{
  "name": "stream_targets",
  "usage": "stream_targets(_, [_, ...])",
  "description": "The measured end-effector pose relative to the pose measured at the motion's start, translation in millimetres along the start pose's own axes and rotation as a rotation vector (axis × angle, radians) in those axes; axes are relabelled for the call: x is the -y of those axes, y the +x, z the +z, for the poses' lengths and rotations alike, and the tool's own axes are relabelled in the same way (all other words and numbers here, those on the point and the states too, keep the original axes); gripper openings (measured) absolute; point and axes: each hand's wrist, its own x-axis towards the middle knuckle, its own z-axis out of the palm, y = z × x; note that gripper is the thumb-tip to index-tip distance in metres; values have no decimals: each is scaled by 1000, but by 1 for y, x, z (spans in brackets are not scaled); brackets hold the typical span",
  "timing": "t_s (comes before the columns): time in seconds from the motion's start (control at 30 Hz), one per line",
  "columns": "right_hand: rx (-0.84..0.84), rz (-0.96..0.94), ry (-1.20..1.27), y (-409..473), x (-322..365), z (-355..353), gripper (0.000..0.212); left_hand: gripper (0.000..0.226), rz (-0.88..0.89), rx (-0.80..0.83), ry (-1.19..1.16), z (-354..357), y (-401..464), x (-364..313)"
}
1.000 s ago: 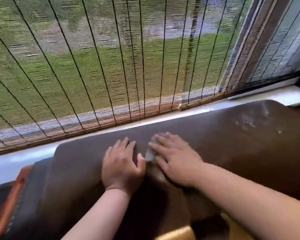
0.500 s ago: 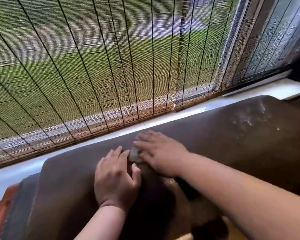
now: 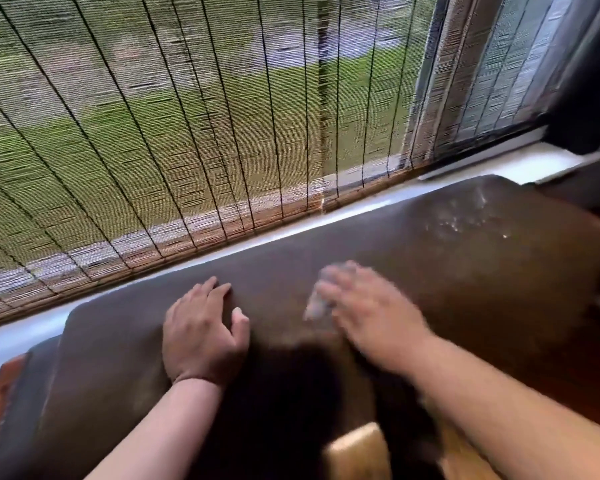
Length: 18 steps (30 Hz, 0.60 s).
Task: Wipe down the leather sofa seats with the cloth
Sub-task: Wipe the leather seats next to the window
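Observation:
The brown leather sofa (image 3: 465,278) runs along under the window, and I look down on its top. My left hand (image 3: 201,334) lies flat on the leather with its fingers spread. My right hand (image 3: 368,310) is blurred by motion and presses a small pale cloth (image 3: 314,304) onto the leather with straight fingers. Only the cloth's left edge shows beyond the fingers. The two hands are a hand's width apart. Pale smears or dust (image 3: 465,223) mark the leather to the far right.
A woven bamboo blind (image 3: 187,133) hangs close behind the sofa, with a white window sill (image 3: 291,233) under it. A tan object (image 3: 357,448) shows at the bottom edge. An orange-brown edge (image 3: 0,393) lies at the left.
My right hand has slid the cloth to the right, away from my left hand, which it was next to. My left hand has stayed on the leather. The view has shifted.

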Motion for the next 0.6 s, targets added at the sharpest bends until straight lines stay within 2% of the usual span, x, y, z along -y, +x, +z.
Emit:
stream_targets(0.07, [9, 367, -49, -12, -43, -14, 51, 65, 3, -2, 10, -2, -2, 0])
stream_targets(0.1, [-17, 488, -46, -15, -52, -16, 52, 65, -3, -6, 9, -3, -2, -1])
stream_targets(0.17, [-52, 560, -6, -15, -37, -11, 50, 63, -19, 10, 5, -5, -1, -3])
stream_targets(0.2, [-42, 476, 10, -14, -17, -6, 48, 63, -21, 20, 6, -7, -2, -5])
stream_targets(0.3, [32, -59, -101, -29, 31, 16, 52, 61, -32, 68, 25, -11, -4, -8])
stream_targets(0.37, [81, -210, -176, -33, 3, 6, 55, 59, -47, 119, 45, -14, -4, -5])
stream_targets(0.4, [73, -181, -184, -34, -24, 0, 56, 55, -59, 140, 49, -16, -4, -4])
stream_targets(0.47, [101, 69, -217, -41, -89, -18, 56, 49, -106, 160, 49, -17, -5, -11])
stream_targets(0.53, [123, 425, -196, -53, -138, -38, 57, 49, -138, 163, 67, -12, -11, -36])
stream_targets(0.6, [60, 578, -115, -54, -142, -43, 56, 53, -96, 196, 69, -1, -14, -76])
